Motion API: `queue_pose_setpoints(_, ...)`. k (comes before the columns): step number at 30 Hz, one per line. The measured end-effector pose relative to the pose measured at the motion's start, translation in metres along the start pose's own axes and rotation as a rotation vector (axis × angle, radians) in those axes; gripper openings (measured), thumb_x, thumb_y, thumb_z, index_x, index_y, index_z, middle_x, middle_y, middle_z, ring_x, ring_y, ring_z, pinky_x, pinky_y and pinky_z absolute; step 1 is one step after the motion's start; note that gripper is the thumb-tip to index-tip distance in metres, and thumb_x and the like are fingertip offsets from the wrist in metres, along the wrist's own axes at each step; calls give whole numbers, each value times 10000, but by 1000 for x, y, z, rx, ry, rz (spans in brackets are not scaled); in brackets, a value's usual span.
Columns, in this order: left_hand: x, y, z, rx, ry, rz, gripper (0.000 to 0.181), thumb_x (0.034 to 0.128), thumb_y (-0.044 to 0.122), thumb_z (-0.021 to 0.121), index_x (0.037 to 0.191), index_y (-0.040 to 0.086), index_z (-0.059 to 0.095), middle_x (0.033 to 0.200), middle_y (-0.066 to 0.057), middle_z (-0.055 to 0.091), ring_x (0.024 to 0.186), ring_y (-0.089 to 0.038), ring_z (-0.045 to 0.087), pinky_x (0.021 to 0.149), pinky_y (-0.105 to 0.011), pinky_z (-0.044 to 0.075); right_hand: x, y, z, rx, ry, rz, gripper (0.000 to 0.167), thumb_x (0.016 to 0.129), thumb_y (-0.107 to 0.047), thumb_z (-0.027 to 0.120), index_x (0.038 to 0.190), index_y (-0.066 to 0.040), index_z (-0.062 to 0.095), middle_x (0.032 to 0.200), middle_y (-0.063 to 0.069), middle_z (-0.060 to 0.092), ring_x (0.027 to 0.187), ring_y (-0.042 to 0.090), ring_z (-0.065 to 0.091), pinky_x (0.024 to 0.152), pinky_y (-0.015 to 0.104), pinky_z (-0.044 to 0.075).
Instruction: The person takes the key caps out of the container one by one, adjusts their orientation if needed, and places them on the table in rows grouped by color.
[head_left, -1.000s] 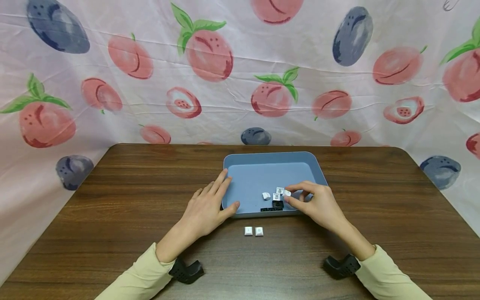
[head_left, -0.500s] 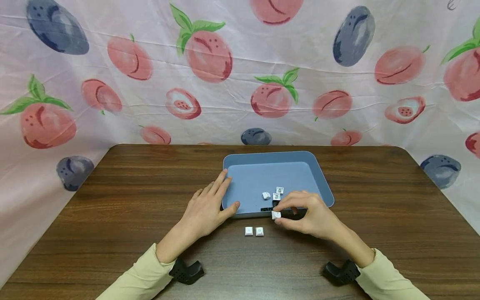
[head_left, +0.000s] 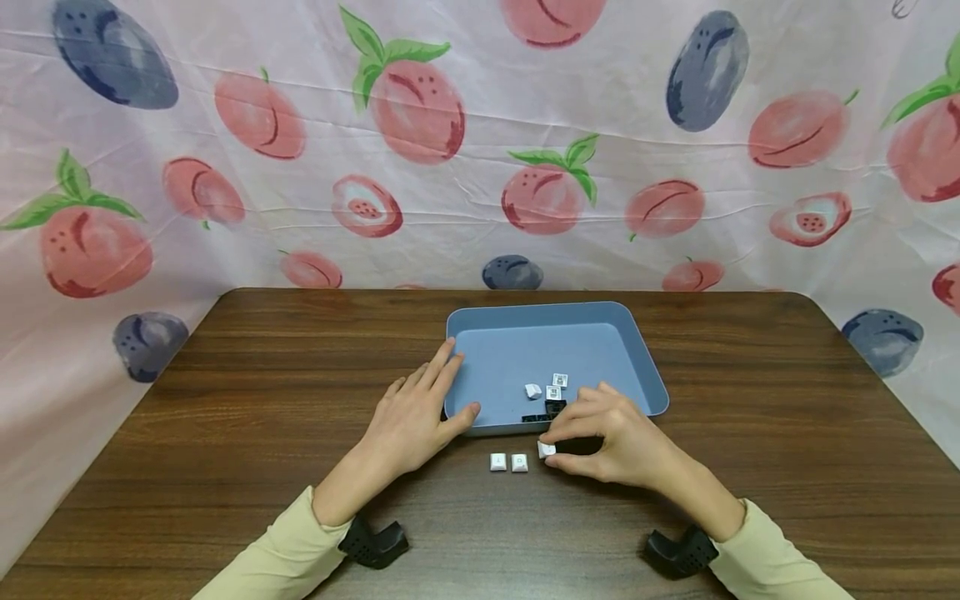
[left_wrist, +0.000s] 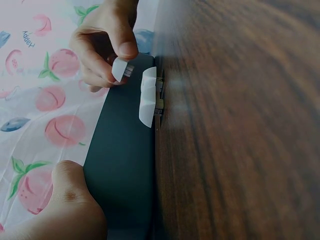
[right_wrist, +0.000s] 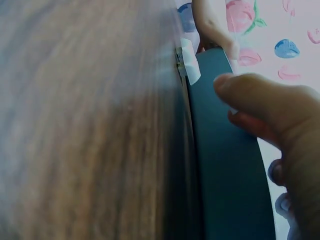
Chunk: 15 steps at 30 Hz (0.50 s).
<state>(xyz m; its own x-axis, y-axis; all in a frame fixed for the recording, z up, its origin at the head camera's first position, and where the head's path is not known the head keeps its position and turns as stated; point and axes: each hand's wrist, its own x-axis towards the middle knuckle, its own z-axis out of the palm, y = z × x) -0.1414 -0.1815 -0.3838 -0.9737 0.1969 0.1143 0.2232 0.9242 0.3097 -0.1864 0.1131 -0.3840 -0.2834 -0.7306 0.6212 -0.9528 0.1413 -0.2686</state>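
Observation:
My right hand (head_left: 615,437) pinches a white keycap (head_left: 546,450) between thumb and index finger, just outside the front wall of the blue tray (head_left: 543,314). In the left wrist view that keycap (left_wrist: 119,69) is held above the table, with a ridged underside showing. To its left on the wood, two white keycaps (head_left: 508,462) stand side by side. My left hand (head_left: 408,421) rests with spread, fairly straight fingers on the tray's left rim. In the right wrist view the pinched keycap is mostly hidden behind my thumb (right_wrist: 250,90).
Inside the tray near its front lie several white keycaps (head_left: 553,392), some face down, and black pieces (head_left: 536,418) along the front wall. The brown wooden table (head_left: 315,350) spreads around the tray. A fruit-print cloth (head_left: 465,208) hangs behind it.
My right hand has lifted the white keycap out of the tray and carried it left and toward me, over the front rim. My left hand has stayed put.

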Motion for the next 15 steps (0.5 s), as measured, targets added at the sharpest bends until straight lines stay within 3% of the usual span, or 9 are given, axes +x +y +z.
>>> queue_pose_setpoints(7,0,0,0,-6,-6,-5,776,1004,583,503,1614,139,320,1724,-14,133,1462,-392,405,1106,-679,342,3,-7,1,-130,-41,-70,211,748,-244,909,943,-220,834,896,-160,746,752,15,586,682,179,327)
queue_pose_setpoints(15,0,0,-1,-7,-3,-1,774,1004,579,507,1613,137,322,1723,-17,138,1459,-392,409,1099,-680,347,0,-8,2,-151,-110,-16,213,750,-300,906,940,-239,830,903,-183,745,766,12,577,698,162,276)
